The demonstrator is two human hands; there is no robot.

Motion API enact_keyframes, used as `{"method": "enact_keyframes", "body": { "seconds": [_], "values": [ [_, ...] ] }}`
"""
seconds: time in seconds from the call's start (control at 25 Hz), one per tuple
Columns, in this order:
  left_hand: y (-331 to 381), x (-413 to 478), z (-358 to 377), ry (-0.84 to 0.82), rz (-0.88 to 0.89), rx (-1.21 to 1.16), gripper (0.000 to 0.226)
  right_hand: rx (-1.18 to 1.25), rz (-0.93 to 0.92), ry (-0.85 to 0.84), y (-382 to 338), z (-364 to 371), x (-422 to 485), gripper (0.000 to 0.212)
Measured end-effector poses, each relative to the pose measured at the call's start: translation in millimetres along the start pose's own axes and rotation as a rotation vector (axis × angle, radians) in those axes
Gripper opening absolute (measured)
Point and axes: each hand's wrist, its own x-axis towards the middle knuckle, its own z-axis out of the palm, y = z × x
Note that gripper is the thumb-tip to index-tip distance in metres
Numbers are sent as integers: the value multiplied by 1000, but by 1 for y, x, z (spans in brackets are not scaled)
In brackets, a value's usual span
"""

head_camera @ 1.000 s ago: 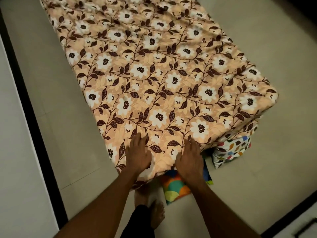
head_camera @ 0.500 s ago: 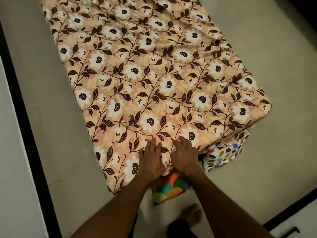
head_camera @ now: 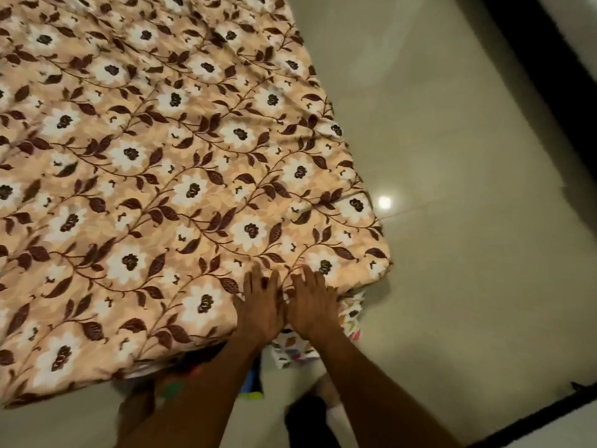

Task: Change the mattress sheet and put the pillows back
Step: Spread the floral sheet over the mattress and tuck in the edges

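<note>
Head view: both hands' grip wide, flat (side by side) on floral sheet (head_camera: pixel 181 176) near its corner

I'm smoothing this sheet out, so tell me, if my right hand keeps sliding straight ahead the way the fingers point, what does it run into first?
Nothing but sheet, it seems. The right hand lies flat on the floral sheet, fingers pointing up the mattress; only patterned fabric with shallow wrinkles lies ahead.

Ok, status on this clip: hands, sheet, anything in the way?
Left hand and right hand flat on floral sheet near its corner. Patterned fabric showing underneath.
</note>
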Motion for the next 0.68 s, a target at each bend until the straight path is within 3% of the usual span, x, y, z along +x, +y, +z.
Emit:
{"method": "enact_keyframes", "body": {
  "seconds": [0.16, 0.28, 0.4, 0.48, 0.56, 0.68],
  "values": [
    [85, 20, 16, 14, 5, 6, 67, -58, -45, -18, 103, -32, 19, 65],
    [126, 24, 17, 81, 47, -20, 51, 11, -26, 66, 152, -47, 35, 54],
    [157, 19, 25, 62, 109, -46, 37, 278, 187, 169, 185, -53, 54, 39],
    [185, 17, 29, -29, 138, -68, 33, 452, 318, 120, 211, -61, 66, 41],
    [210, 26, 30, -58, 161, -62, 34, 505, 317, 12, 233, -66, 79, 43],
    [247, 51, 33, 24, 60, -49, 49, 405, 278, -56, 257, -75, 103, 18]
  ]
}}
